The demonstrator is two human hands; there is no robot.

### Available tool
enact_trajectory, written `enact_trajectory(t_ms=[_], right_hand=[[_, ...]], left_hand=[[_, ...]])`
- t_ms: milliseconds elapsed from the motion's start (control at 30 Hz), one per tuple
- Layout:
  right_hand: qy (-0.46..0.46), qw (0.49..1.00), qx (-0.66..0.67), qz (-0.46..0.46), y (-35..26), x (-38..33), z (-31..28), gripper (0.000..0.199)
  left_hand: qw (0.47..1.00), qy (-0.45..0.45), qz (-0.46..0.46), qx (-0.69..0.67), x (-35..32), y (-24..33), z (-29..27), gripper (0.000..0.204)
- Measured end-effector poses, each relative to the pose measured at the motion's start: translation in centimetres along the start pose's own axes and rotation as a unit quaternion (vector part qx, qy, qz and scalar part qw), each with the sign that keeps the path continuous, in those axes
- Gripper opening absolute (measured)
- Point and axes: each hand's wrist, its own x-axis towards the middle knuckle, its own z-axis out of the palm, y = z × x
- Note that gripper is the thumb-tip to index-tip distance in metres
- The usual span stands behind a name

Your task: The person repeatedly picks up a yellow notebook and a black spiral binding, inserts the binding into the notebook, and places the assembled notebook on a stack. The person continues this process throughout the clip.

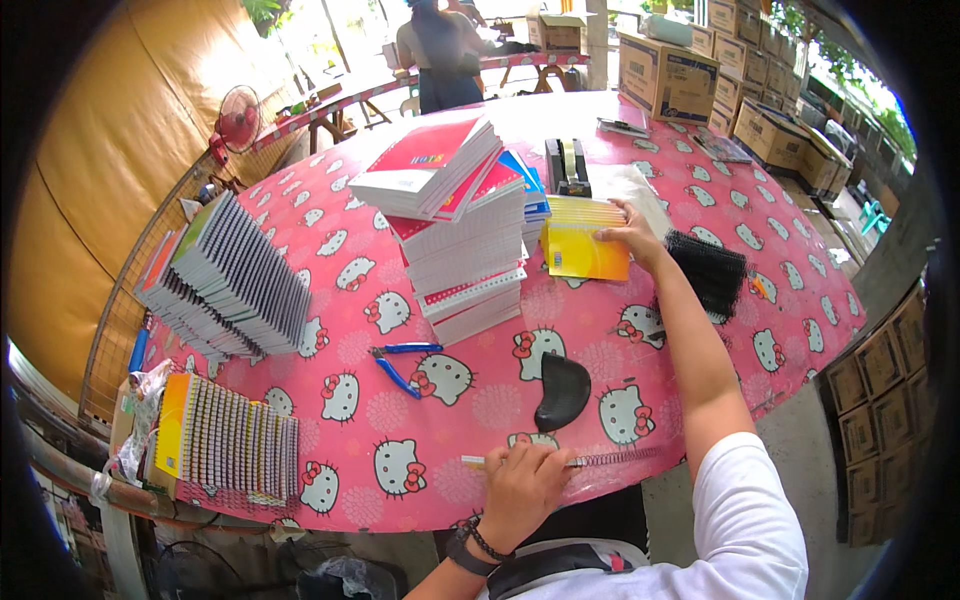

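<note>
My left hand (525, 484), at the near table edge, is closed around a thin spiral coil (620, 457) that sticks out to the right. A narrow white-and-yellow end (472, 461) shows left of the fingers; its kind is unclear. My right arm stretches forward, and my right hand (634, 236) grips the right edge of a stack of yellow notebooks (585, 252), thumb on top. A pile of black spiral coils (706, 275) lies right of that hand. Between my hands rests a black curved, bean-shaped piece (563, 393). Blue-handled cutters (405, 368) lie spread farther left.
A tall stack of red-covered books (465, 245) stands mid-table, with blue booklets (533, 205) behind. Spiral-bound notebooks (235, 280) and yellow ones (230, 440) fill the left side. Farther back are a tape dispenser (568, 168), cartons (668, 78), a fan (238, 118) and another person (440, 55).
</note>
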Motion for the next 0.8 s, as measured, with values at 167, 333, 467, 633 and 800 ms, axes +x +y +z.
enact_trajectory(t_ms=[167, 333, 467, 633, 800], right_hand=[[0.025, 0.996, -0.059, -0.061, -7.1, -8.8, -0.4, 0.093], [-0.145, 0.985, 0.054, -0.071, -10.3, -14.9, 1.6, 0.099], [-0.255, 0.96, 0.032, -0.11, -9.7, -13.4, 9.8, 0.097], [-0.294, 0.947, 0.119, -0.051, -3.9, -12.9, 16.1, 0.091], [-0.263, 0.964, 0.043, -0.007, -3.8, -14.1, 15.6, 0.1]], left_hand=[[1.0, 0.002, 0.006, 0.0, -0.1, 0.1, -0.3, 0.026], [1.0, 0.003, 0.013, -0.005, 0.0, 0.2, -0.1, 0.02], [1.0, -0.003, -0.002, 0.019, -0.6, 0.2, -0.3, 0.019], [1.0, 0.023, 0.005, -0.002, -0.7, 0.5, -0.2, 0.019], [0.998, 0.023, 0.052, 0.001, -1.0, 0.1, -0.5, 0.021]])
